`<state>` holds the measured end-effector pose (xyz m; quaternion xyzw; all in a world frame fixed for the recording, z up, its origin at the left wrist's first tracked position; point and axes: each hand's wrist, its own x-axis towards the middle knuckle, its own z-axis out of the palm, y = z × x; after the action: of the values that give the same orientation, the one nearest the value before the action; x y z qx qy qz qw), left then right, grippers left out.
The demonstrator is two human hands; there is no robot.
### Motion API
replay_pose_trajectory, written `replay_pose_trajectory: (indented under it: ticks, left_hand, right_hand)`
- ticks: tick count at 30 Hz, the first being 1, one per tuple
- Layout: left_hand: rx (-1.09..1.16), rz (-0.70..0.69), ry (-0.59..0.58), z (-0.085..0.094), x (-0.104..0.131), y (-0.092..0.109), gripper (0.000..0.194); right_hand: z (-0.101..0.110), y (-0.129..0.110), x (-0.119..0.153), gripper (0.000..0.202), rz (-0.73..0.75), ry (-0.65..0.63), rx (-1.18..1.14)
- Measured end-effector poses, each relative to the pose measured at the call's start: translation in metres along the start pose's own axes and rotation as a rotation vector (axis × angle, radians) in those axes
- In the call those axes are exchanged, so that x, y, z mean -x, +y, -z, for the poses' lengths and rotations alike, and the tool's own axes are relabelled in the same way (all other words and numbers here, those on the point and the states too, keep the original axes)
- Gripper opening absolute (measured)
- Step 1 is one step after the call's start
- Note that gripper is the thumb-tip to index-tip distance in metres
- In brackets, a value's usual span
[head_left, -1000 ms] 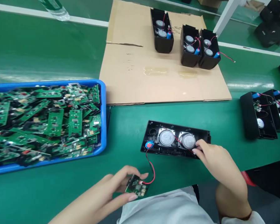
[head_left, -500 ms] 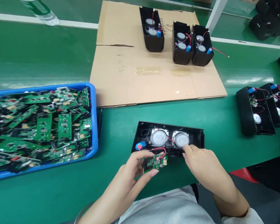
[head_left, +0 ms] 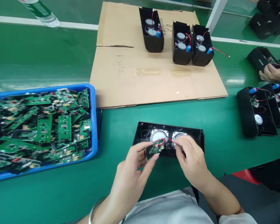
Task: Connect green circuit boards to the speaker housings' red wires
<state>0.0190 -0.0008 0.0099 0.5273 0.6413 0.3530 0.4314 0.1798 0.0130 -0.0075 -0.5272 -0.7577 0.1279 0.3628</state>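
Observation:
My left hand (head_left: 136,165) grips a small green circuit board (head_left: 155,147) between thumb and fingers, with a red wire looping over its face. Below and behind it on the table lies a black speaker housing (head_left: 193,134). Two round speakers show inside, the left speaker (head_left: 158,135) partly behind the board and the right speaker (head_left: 177,134) mostly covered by my fingers. At the right speaker's edge, my right hand (head_left: 191,157) is closed in a pinch on a thin red wire (head_left: 170,139). The wire's end is hidden by the fingertips.
A blue tray (head_left: 94,124) heaped with circuit boards stands at left. Several open housings sit about, including one (head_left: 154,45) on the cardboard sheet (head_left: 121,77) and another (head_left: 246,115) at right. A co-worker's hand (head_left: 274,74) touches a black housing (head_left: 259,60). A bottle (head_left: 43,14) lies top left.
My left hand has lifted the circuit board slightly, over the left speaker. My right hand has moved left to the wire between the speakers. A co-worker's hand and housing have appeared at right.

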Motion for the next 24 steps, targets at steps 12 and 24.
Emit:
replay_pose_trajectory:
  ticks: [12,24]
  left_hand:
    - [-0.016,-0.038,-0.139,0.007,-0.009,-0.004,0.023]
    - [-0.063,-0.15,-0.212,0.014,-0.014,-0.001,0.018]
  right_hand:
    - [-0.009,0.001,-0.003,0.018,-0.013,-0.186,0.007]
    - [-0.006,-0.003,-0.007,0.023,0.095,-0.202,0.13]
